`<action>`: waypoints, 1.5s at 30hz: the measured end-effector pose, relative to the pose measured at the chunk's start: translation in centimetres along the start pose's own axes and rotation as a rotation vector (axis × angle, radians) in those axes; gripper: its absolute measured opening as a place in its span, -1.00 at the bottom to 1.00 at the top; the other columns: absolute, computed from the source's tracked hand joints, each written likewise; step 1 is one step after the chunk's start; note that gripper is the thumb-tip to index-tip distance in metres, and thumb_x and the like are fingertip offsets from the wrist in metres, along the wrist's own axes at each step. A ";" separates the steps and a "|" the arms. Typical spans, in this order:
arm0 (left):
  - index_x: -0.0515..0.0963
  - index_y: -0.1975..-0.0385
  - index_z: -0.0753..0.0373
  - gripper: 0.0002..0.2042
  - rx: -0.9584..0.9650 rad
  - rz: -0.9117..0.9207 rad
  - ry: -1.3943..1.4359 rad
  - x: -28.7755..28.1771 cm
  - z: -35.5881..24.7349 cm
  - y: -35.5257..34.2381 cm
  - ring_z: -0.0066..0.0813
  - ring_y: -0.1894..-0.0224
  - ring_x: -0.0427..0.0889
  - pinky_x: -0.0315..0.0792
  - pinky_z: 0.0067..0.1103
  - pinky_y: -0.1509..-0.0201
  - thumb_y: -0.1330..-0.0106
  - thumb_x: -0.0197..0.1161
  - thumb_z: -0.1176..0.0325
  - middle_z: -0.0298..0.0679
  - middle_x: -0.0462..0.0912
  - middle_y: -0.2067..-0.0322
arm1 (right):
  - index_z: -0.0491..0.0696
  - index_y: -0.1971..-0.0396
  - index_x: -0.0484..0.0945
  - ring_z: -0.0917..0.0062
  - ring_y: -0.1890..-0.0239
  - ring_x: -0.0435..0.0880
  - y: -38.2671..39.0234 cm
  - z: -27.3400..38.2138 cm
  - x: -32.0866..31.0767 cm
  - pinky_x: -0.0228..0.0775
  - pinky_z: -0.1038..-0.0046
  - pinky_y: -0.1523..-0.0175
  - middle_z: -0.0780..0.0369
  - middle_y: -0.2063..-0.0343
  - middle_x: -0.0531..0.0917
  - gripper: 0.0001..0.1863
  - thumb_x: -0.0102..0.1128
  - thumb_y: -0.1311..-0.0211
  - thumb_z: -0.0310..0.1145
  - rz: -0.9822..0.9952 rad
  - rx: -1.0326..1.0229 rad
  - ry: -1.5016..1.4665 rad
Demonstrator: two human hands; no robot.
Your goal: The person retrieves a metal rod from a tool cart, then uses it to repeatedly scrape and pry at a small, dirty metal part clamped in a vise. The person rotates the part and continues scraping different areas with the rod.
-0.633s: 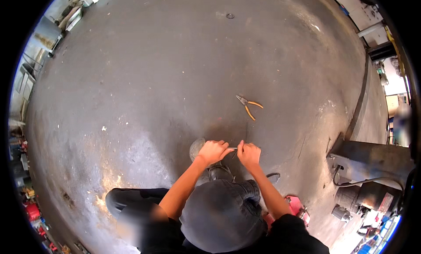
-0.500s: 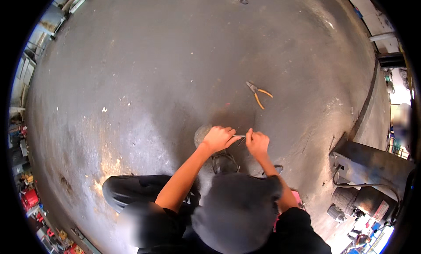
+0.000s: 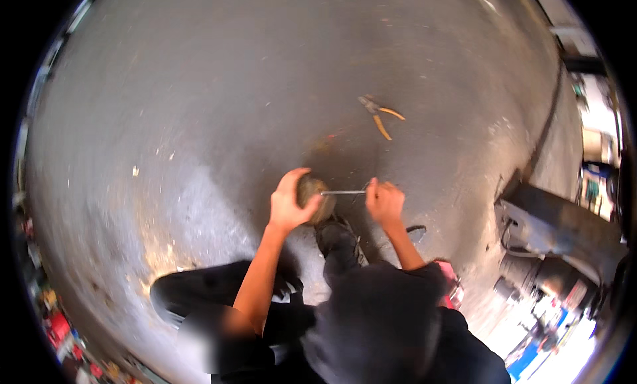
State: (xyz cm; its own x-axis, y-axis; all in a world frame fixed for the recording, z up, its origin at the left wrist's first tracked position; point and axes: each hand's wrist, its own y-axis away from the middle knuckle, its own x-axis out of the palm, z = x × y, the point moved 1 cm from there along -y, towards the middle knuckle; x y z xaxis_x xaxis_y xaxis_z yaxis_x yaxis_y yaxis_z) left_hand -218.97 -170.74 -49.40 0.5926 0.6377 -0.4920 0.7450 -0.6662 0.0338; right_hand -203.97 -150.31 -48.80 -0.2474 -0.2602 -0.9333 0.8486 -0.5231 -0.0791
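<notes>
My left hand [image 3: 288, 201] is curved around the side of a round, brownish, dull object [image 3: 318, 197], thumb near its lower edge and fingers over its far rim. A thin, straight metal rod [image 3: 345, 192] reaches from that object toward the right. Its right end is in my right hand [image 3: 385, 201], which is closed in a fist; whatever handle it has is hidden there. The rod's left tip meets the face of the round object. Beyond my hands, pliers with yellow handles [image 3: 379, 115] lie spread on the floor.
My dark-clothed leg and shoe [image 3: 340, 241] are just below the round object. On the right stands a metal frame with a motor-like unit [image 3: 557, 225]. A pink-red item [image 3: 451, 281] is by my right arm. Grey concrete floor [image 3: 219, 85] stretches ahead.
My left hand has left the rod and moved left onto the round object, which shows more now. My right hand still grips the rod. The whole view has shifted slightly.
</notes>
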 end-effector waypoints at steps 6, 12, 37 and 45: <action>0.56 0.22 0.41 -0.67 -0.304 -0.207 0.053 2.8 1.6 0.6 -0.04 0.38 0.62 0.47 -0.33 0.24 -0.48 -0.02 0.23 0.05 0.64 0.39 | -0.06 0.87 0.48 0.27 0.68 0.54 0.0 0.4 -0.3 0.38 0.26 0.55 0.15 0.80 0.51 -0.57 0.16 -0.19 -0.28 -0.108 0.057 -0.076; 0.54 0.26 0.41 -0.65 -0.305 -0.194 0.065 3.1 2.1 0.5 -0.10 0.41 0.56 0.45 -0.33 0.24 -0.50 -0.08 0.24 0.09 0.61 0.44 | -0.07 0.87 0.49 0.27 0.64 0.56 -0.4 0.3 -0.6 0.41 0.24 0.49 0.15 0.77 0.54 -0.57 0.13 -0.20 -0.27 -0.108 0.095 -0.067; 0.46 0.31 0.36 -0.66 -0.412 -0.193 0.052 1.8 1.5 1.3 0.28 0.19 0.52 0.40 -0.13 0.15 -0.51 -0.16 0.21 0.19 0.57 0.32 | -0.09 0.81 0.39 0.23 0.68 0.50 0.5 0.0 -0.5 0.30 0.21 0.57 0.13 0.77 0.47 -0.58 0.09 -0.28 -0.35 -0.007 -0.082 -0.030; 0.46 0.30 0.38 -0.65 -0.473 -0.198 0.054 0.3 1.8 2.4 0.31 0.16 0.51 0.39 -0.12 0.12 -0.51 -0.17 0.22 0.23 0.56 0.30 | -0.12 0.76 0.45 0.18 0.65 0.51 0.6 1.7 -0.1 0.28 0.19 0.54 0.11 0.74 0.49 -0.59 0.04 -0.32 -0.35 0.000 -0.087 -0.047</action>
State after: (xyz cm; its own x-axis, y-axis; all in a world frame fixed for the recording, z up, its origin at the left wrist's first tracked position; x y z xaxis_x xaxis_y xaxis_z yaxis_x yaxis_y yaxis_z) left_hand -217.58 -172.89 -51.03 0.4317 0.7612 -0.4839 0.8942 -0.2908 0.3402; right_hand -204.23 -151.96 -48.14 -0.2678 -0.2992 -0.9158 0.8852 -0.4516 -0.1113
